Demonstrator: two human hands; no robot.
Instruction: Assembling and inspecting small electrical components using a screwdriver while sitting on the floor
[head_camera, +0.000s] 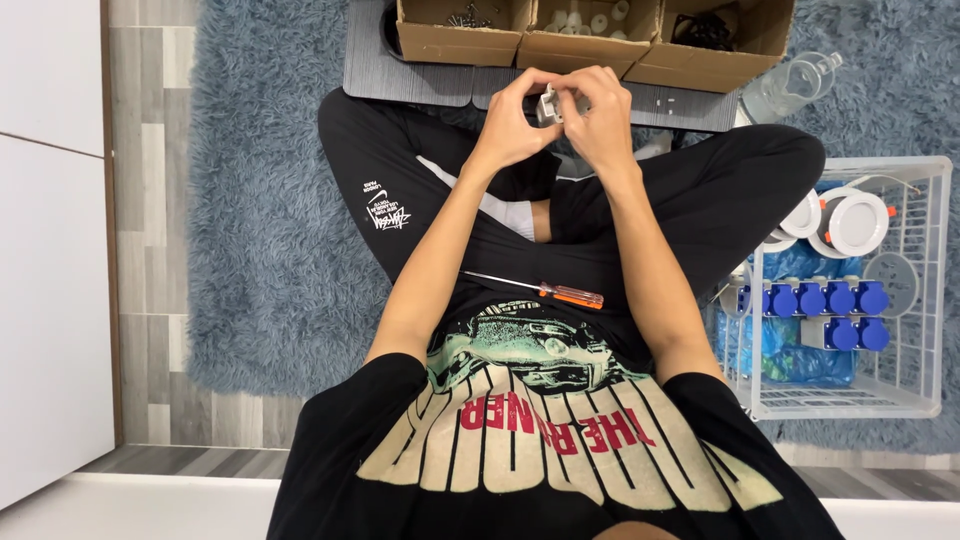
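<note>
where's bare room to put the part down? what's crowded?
Free: blue rug between the wood floor strip and the person's leg. Also the grey board's near edge, left of the hands. Crowded: cardboard boxes beyond both hands, which pinch a small white part; white wire basket, full. Screwdriver lies on the lap.

Cardboard boxes close ahead; wire basket blocks right; rug left open.

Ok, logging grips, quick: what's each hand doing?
Left hand: closed on the small grey part.
Right hand: closed on the same part.
</note>
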